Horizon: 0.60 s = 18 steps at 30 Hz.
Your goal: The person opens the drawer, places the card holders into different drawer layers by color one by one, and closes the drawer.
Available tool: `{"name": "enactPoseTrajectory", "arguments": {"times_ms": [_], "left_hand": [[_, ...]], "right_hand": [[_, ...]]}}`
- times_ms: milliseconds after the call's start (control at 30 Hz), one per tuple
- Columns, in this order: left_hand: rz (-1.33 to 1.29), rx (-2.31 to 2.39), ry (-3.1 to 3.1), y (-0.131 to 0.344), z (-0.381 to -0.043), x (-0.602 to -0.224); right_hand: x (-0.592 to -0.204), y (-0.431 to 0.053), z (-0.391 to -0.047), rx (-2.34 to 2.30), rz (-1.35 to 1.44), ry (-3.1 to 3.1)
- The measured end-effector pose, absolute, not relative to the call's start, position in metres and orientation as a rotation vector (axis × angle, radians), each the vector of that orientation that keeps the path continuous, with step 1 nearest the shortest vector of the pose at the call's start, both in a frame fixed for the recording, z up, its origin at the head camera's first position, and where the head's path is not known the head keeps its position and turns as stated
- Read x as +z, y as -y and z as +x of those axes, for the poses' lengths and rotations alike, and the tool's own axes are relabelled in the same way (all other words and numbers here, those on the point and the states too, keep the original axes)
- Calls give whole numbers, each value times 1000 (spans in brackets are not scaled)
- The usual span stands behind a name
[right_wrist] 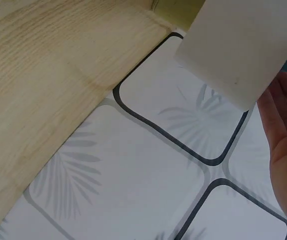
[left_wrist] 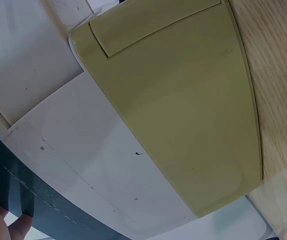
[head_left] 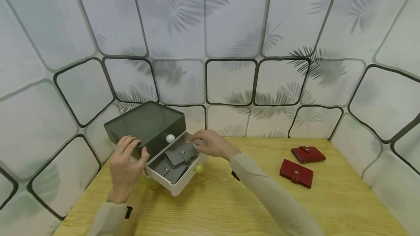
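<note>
A small drawer cabinet with a dark green top tier point(head_left: 144, 123) stands at the left of the table. Its white drawer point(head_left: 176, 188) is pulled out, with a lower grey wallet point(head_left: 174, 173) lying flat and an upper grey wallet point(head_left: 178, 154) leaning across it. My left hand point(head_left: 124, 166) rests against the cabinet's near corner, fingers on the green side and thumb by the front. Over the drawer's far end, my right hand point(head_left: 214, 144) pinches the right end of the upper wallet; its fingertips are partly hidden. The drawer's outer wall point(right_wrist: 238, 50) shows beside it.
Two red wallets, one nearer point(head_left: 296, 173) and one farther point(head_left: 308, 154), lie on the wooden table point(head_left: 242, 199) at the right. A yellow-green lowest tier point(left_wrist: 183, 115) sits beneath the white one. Patterned cloth walls point(head_left: 229, 83) enclose the table's back and sides.
</note>
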<state>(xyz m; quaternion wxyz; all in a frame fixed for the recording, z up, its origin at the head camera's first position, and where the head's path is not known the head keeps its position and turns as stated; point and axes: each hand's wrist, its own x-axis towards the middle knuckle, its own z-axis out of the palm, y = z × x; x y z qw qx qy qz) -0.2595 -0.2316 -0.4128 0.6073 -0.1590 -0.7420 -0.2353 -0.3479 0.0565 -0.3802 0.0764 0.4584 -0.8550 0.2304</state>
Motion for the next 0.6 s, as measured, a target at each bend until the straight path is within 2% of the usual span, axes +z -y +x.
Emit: {"name": "enactPoseTrajectory", "arguments": {"times_ms": [600], "left_hand": [[-392,-545,1700,232,-259,-410]], "right_hand": [[-410,-77,-329,981,1058,2338]]}}
